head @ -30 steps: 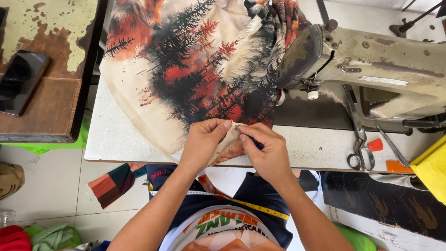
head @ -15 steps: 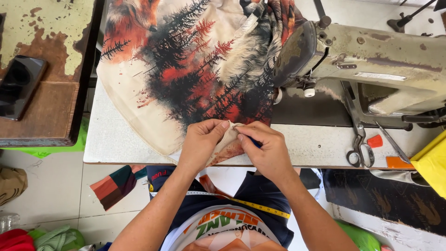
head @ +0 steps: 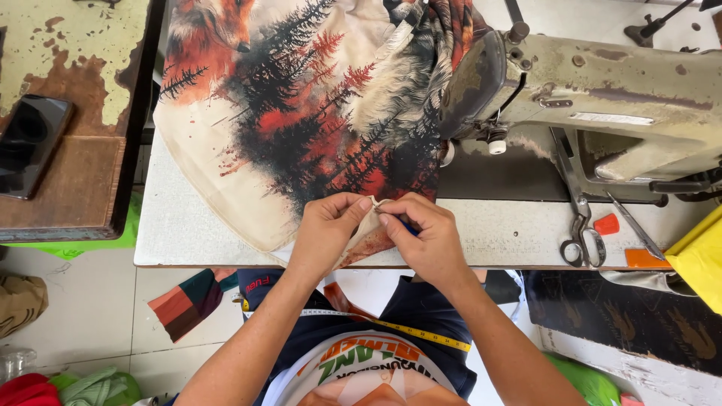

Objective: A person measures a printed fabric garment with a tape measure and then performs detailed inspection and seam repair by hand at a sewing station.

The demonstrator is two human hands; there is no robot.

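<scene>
A cream fabric (head: 301, 113) printed with dark and red trees and a fox lies spread over the white sewing table (head: 188, 233). Its far right part is bunched under the head of an old beige sewing machine (head: 602, 90). At the table's front edge my left hand (head: 327, 233) and my right hand (head: 425, 237) meet, fingertips together, both pinching a folded cream edge of the fabric (head: 372, 218) between them. A small dark blue object peeks out under my right fingers. A yellow tape measure (head: 406, 328) hangs round my neck.
Scissors (head: 579, 233), an orange thimble-like piece (head: 606, 224) and an orange flat piece (head: 647, 258) lie at the table's right front. A yellow item (head: 699, 256) is at the right edge. A black phone (head: 30, 143) rests on a worn side table (head: 68, 180) at left. Cloth scraps (head: 188, 301) lie on the floor.
My hands have stayed at the table's front edge, working the folded fabric edge with small finger movements. The view shifted slightly; the fabric and machine have not moved.
</scene>
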